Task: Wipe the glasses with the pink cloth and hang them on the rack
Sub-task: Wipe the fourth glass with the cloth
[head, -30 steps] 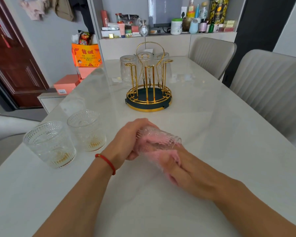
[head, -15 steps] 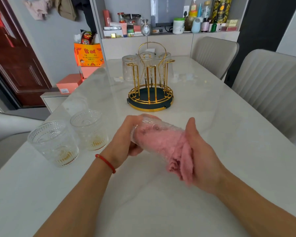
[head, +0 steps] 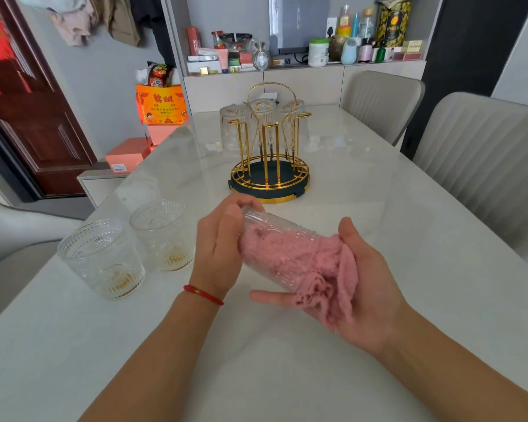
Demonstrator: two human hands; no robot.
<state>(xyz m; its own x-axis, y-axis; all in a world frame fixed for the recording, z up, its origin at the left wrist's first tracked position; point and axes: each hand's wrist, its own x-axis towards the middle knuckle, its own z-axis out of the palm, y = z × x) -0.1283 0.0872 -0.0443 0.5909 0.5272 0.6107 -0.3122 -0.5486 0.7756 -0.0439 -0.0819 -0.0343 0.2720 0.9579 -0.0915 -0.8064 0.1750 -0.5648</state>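
Observation:
A ribbed clear glass (head: 265, 223) lies on its side above the table, its base gripped by my left hand (head: 218, 251). The pink cloth (head: 305, 263) is stuffed inside the glass and spills out of its mouth into my right hand (head: 366, 296), which holds the cloth's bunched end. Two more patterned glasses (head: 104, 260) (head: 162, 233) stand upright at the left with a little amber liquid in the bottom. The gold wire rack (head: 269, 172) on a dark round base stands behind my hands, with three glasses (head: 232, 129) hung upside down on its far side.
The white marble table (head: 363, 208) runs from me to the far wall. Two grey chairs (head: 482, 153) stand along its right side. A shelf crowded with bottles and boxes (head: 317, 53) lies behind the table; orange boxes (head: 128, 153) sit at the far left.
My right hand has turned palm up and drawn back from the glass's mouth, pulling more cloth out. The glass has tilted and lifted slightly in my left hand.

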